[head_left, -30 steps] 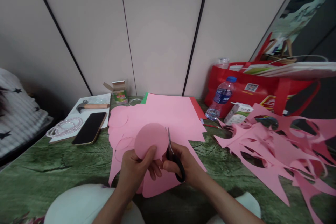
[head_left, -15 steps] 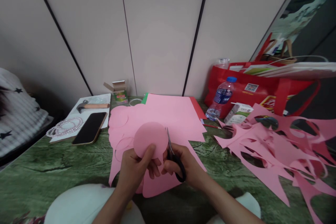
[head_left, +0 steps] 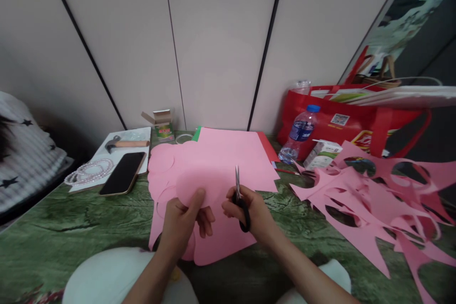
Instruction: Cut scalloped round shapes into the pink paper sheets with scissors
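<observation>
Between the thumb and fingers of my left hand (head_left: 183, 221) is a pink paper circle (head_left: 194, 183), raised over the sheets and hard to tell from the pink behind it. My right hand (head_left: 251, 206) grips black-handled scissors (head_left: 242, 204), blades pointing up and away from me and looking nearly closed. A gap separates the blades from the circle. Large pink paper sheets (head_left: 231, 152) lie underneath both hands. Along their left side rest several cut pink circles (head_left: 162, 159), partly overlapping.
Pink paper offcuts (head_left: 356, 199) heap up at the right, before a water bottle (head_left: 301, 133), a small white carton (head_left: 322, 154) and a red bag (head_left: 327, 121). At left lie a hammer (head_left: 130, 143), a phone (head_left: 123, 173) and a beaded string (head_left: 89, 171). A small open box (head_left: 164, 126) stands near the wall.
My right hand and the scissors have moved away from the circle, slightly right and up. The circle in my left hand has shifted a little left and tilted.
</observation>
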The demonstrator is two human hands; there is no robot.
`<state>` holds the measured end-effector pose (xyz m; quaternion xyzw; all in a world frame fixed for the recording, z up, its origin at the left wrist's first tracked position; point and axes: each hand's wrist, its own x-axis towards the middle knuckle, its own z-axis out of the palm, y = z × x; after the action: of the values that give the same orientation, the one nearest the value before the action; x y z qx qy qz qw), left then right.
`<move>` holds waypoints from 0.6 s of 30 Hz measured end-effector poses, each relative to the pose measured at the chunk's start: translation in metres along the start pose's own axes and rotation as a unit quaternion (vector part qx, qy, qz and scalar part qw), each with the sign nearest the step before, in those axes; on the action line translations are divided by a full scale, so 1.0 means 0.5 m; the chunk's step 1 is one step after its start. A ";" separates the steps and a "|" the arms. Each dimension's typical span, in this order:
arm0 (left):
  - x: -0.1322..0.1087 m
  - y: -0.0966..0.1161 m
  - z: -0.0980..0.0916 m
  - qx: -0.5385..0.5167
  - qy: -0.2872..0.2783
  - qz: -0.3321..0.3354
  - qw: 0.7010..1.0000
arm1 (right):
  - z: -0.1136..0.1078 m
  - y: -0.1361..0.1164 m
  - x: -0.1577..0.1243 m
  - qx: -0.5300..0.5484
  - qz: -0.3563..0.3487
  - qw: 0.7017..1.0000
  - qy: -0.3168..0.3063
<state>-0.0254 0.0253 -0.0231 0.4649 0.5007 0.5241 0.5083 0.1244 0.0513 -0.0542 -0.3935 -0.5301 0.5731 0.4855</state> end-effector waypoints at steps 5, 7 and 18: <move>0.002 0.004 0.003 -0.012 0.010 -0.004 1.000 | -0.004 0.005 0.002 -0.020 -0.017 1.000 -0.005; 0.002 0.006 0.005 -0.007 0.013 -0.004 1.000 | -0.003 0.000 0.000 0.002 -0.016 1.000 0.000; 0.002 -0.010 0.022 0.060 -0.079 -0.001 0.995 | 0.001 -0.010 -0.008 -0.029 -0.056 0.998 0.000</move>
<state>-0.0141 0.0270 -0.0273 0.5344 0.4895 0.4544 0.5181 0.1257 0.0470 -0.0493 -0.3768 -0.5682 0.5293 0.5050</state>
